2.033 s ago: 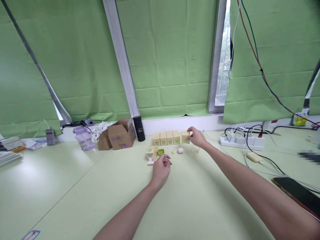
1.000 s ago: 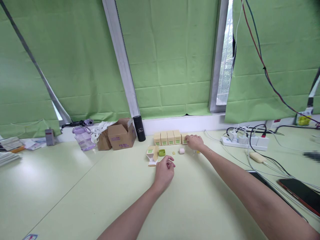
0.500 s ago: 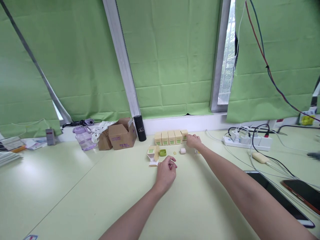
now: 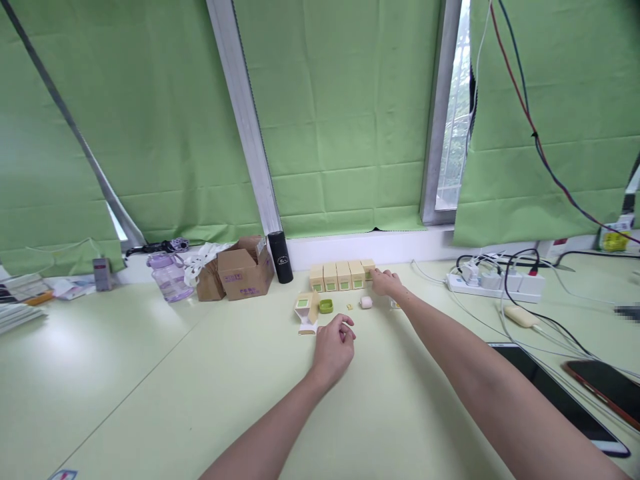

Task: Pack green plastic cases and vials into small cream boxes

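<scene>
My right hand (image 4: 386, 283) reaches to the far right end of a row of small cardboard boxes (image 4: 343, 275). Its fingers are closed at the rightmost small box (image 4: 368, 266), partly covering its lower right side. Nearer to me, my left hand (image 4: 335, 343) hovers or rests over the table with loosely bent fingers and nothing in it. Just beyond it lie an opened small box (image 4: 304, 308) with a white flap, a green tray-like piece (image 4: 326, 306), a tiny yellowish piece (image 4: 349, 307) and a pale pink rounded item (image 4: 366, 303). A small clear item (image 4: 395, 304) sits under my right wrist.
A black bottle (image 4: 281, 257), a brown carton (image 4: 246, 272) and a purple jug (image 4: 170, 277) stand at the back left. To the right are a white power strip (image 4: 495, 287) with cables, a tablet (image 4: 555, 393) and a phone (image 4: 605, 390).
My right hand has barely moved and stays at the rightmost small box. My left hand has shifted very slightly to the right. The pale pink item looks slightly turned.
</scene>
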Available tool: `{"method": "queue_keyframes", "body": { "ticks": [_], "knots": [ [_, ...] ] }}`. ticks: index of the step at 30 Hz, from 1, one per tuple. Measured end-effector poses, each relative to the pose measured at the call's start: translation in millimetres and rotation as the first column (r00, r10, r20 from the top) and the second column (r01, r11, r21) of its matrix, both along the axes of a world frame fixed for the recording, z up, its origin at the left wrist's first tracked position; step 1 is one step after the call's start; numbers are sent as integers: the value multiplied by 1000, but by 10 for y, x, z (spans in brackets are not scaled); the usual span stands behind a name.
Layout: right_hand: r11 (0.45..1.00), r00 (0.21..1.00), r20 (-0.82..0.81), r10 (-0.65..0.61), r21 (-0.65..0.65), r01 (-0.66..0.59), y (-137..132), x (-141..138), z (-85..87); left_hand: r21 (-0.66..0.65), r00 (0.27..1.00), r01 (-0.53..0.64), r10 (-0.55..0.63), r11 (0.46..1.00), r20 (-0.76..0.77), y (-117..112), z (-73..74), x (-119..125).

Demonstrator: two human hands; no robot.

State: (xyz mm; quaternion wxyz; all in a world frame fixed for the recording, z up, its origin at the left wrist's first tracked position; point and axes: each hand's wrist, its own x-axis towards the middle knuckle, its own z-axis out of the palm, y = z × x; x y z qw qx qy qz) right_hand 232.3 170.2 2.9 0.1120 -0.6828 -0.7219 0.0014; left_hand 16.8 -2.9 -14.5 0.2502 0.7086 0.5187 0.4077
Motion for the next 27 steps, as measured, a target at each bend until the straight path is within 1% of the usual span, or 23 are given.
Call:
{"method": "queue_keyframes", "body": {
  "ticks": [3,6,9,12,15,18,20,23,27],
  "knots": [
    [1000,1000,-20,0,24,1,-70,17,60,-2,1000,4,-4,1000,-17,-4,-6,7],
    [997,998,-58,-22,78,27,-192,46,158,-6,999,9,-9,1000,-46,-9,-7,13],
    [987,992,-114,-54,144,71,-385,41,247,-6,998,11,-11,1000,-66,-12,-10,14],
    [980,984,-173,-42,185,74,-654,-40,273,2,998,20,-19,1000,-58,-14,-15,14],
    [983,974,-226,-7,179,49,-977,-183,233,0,998,25,-25,1000,-65,-18,-14,15],
    [983,968,-244,57,183,-12,-1298,-329,163,0,996,19,-19,1000,-87,-16,1,10],
    [982,966,-243,94,180,-50,-1480,-402,106,24,995,10,-8,1000,-103,-6,13,-4],
    [982,962,-243,127,166,-88,-1683,-467,-3,100,986,-26,42,995,-164,29,28,-46],
    [977,957,-201,211,66,-202,-1839,-496,-155,195,939,-58,120,979,-323,108,56,-137]
  ]
}}
